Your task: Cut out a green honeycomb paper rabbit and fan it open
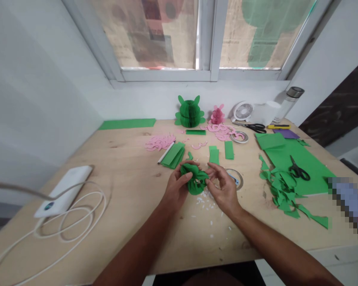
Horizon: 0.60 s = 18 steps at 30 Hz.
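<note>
A small green pleated paper craft (193, 187) with rounded lobes is held above the middle of the table. My left hand (176, 186) wraps round its left side, thumb on top. At its right edge the thumb and a finger of my right hand (226, 192) pinch the paper. Behind my right hand lies a tape roll (241, 180) with something blue inside it. Small white paper scraps (207, 204) are scattered below the craft. Folded green paper (173, 155), a white pen (166, 153) and green strips (229, 150) lie just beyond my hands.
A larger green paper figure (190, 113) and a pink one (217, 115) stand by the wall. Black scissors (298, 171) rest on a green sheet (313, 165) at right, beside green offcuts (282, 190). A white power bank (64, 190) and looped cable (100, 212) occupy the left.
</note>
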Each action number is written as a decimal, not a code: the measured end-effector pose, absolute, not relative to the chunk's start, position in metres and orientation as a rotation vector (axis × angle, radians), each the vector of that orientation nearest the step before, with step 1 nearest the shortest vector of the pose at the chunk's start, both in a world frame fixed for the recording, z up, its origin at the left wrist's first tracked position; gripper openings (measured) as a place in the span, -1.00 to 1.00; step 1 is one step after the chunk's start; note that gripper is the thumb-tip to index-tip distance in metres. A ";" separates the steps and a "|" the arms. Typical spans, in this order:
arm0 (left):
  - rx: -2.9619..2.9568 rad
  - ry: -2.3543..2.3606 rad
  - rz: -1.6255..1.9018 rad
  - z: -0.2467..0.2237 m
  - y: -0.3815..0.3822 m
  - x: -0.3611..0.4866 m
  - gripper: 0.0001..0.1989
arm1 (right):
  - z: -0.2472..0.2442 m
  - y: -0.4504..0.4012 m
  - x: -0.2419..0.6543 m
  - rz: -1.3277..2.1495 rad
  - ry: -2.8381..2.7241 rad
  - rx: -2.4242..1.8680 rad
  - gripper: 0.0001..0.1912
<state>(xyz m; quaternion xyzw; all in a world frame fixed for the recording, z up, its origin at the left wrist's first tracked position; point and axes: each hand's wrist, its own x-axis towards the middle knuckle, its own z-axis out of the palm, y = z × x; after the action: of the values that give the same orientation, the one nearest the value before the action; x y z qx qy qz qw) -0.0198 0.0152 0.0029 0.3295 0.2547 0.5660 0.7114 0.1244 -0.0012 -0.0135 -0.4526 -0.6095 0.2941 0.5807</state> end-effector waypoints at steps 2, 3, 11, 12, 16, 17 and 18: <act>0.718 0.572 1.259 0.003 0.015 -0.019 -0.69 | -0.012 -0.002 0.124 0.680 -1.434 -1.067 -0.56; 0.714 0.572 1.261 0.002 0.015 -0.019 -0.69 | -0.012 -0.002 0.124 0.677 -1.439 -1.071 -0.56; 0.676 0.576 1.280 -0.002 0.016 -0.019 -0.70 | -0.008 -0.005 0.126 0.522 -1.574 -1.112 -0.58; 0.671 0.576 1.282 -0.002 0.016 -0.019 -0.70 | -0.007 -0.005 0.127 0.492 -1.596 -1.119 -0.59; 0.662 0.581 1.291 -0.002 0.016 -0.019 -0.69 | -0.006 -0.005 0.128 0.405 -1.681 -1.093 -0.62; 0.661 0.583 1.296 -0.002 0.016 -0.019 -0.68 | -0.006 -0.005 0.128 0.390 -1.699 -1.083 -0.63; 0.661 0.587 1.300 -0.002 0.016 -0.018 -0.68 | -0.006 -0.004 0.129 0.380 -1.715 -1.076 -0.64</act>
<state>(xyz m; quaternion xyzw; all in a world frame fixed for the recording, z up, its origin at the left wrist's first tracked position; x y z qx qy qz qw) -0.0185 0.0162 -0.0022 0.2973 0.2640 0.5851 0.7068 0.1286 -0.0043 -0.0062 -0.4479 -0.7138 0.1579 0.5147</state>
